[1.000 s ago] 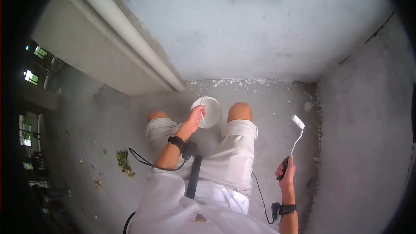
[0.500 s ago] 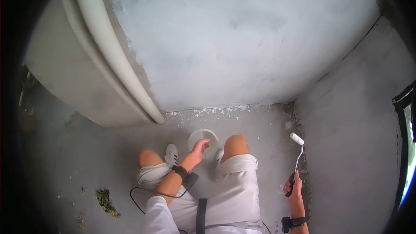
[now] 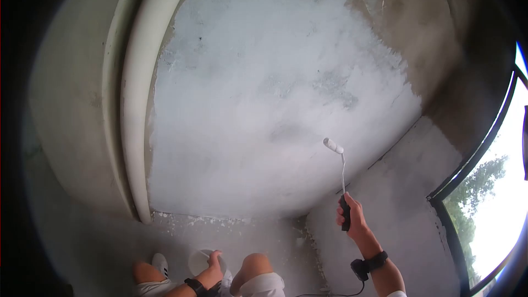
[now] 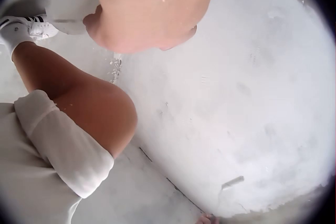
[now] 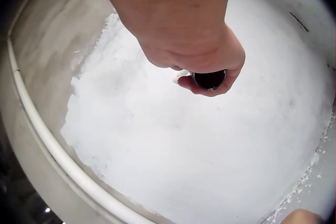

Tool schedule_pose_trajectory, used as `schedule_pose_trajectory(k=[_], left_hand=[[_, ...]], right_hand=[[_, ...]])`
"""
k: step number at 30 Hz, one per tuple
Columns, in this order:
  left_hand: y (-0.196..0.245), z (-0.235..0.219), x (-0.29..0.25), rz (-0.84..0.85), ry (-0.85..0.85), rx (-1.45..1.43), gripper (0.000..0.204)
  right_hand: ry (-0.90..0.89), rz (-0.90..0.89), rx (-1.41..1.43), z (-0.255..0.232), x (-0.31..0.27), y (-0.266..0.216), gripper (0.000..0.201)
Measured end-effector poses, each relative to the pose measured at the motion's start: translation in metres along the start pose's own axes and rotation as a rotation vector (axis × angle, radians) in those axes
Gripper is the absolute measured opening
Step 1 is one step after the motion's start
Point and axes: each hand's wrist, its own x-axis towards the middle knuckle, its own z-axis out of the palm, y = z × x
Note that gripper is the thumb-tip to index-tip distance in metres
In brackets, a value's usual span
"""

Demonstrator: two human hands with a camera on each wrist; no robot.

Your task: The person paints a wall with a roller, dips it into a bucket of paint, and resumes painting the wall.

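Observation:
My right hand (image 3: 355, 219) grips the black handle of a small paint roller (image 3: 333, 145). The roller's white sleeve points up and left, in front of the white-coated wall (image 3: 236, 132). In the right wrist view the fingers (image 5: 215, 91) wrap round the handle, whose dark butt end shows. Low in the head view, my left hand (image 3: 214, 261) holds a white bucket (image 3: 197, 264) by its handle, between the knees. The left wrist view shows the back of that hand (image 4: 147, 14), which hides its grip, with part of the bucket (image 4: 68, 3) behind it.
A thick pale pipe (image 3: 135, 82) runs down the left side of the coated wall. At right stand a bare grey side wall (image 3: 385, 203) and a dark-framed window (image 3: 448, 225). White specks lie on the floor (image 3: 187, 231) along the wall's foot.
The head view has tilted up from the floor to the wall. My right hand has raised the roller from beside the right leg to in front of the wall. The left hand stays at the bucket.

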Motion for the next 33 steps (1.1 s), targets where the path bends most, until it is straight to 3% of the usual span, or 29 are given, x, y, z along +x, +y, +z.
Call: schedule_pose_trajectory(k=[2,3,4,6,9,13,20,23,27,33], left_hand=[[-0.08,0.06,0.009,0.159,0.215,0.307,0.071],[-0.065,0.052,0.006,-0.025,0.141,0.08,0.07],[-0.049,0.024,0.043,0.011,0.142,0.113,0.07],[-0.08,0.032,0.054,0.206,0.236,0.209,0.071],[-0.064,0.02,0.051,0.047,0.26,0.193,0.07],[-0.053,0.016,0.05,-0.018,0.269,0.179,0.069],[-0.046,0.019,0.048,-0.071,0.265,0.16,0.067],[-0.045,0.021,0.049,-0.086,0.253,0.155,0.066],[-0.044,0.024,0.05,-0.112,0.237,0.135,0.065],[-0.041,0.035,0.053,-0.157,0.207,0.084,0.063]], right_hand=[[-0.04,-0.14,-0.015,0.018,-0.002,-0.028,0.035],[-0.055,-0.18,0.001,0.026,0.002,-0.044,0.035],[-0.051,-0.126,0.007,0.048,0.084,-0.092,0.035],[-0.072,-0.186,0.048,0.066,0.117,-0.121,0.035],[-0.088,-0.254,0.092,0.08,0.134,-0.139,0.035],[-0.092,-0.226,0.108,0.089,0.149,-0.131,0.032],[-0.031,-0.22,-0.064,0.098,0.15,-0.038,0.029],[0.03,-0.245,-0.133,0.1,0.146,-0.024,0.031],[0.056,-0.399,-0.204,0.091,0.155,-0.062,0.034],[0.032,-0.415,-0.221,0.101,0.162,-0.121,0.036]])
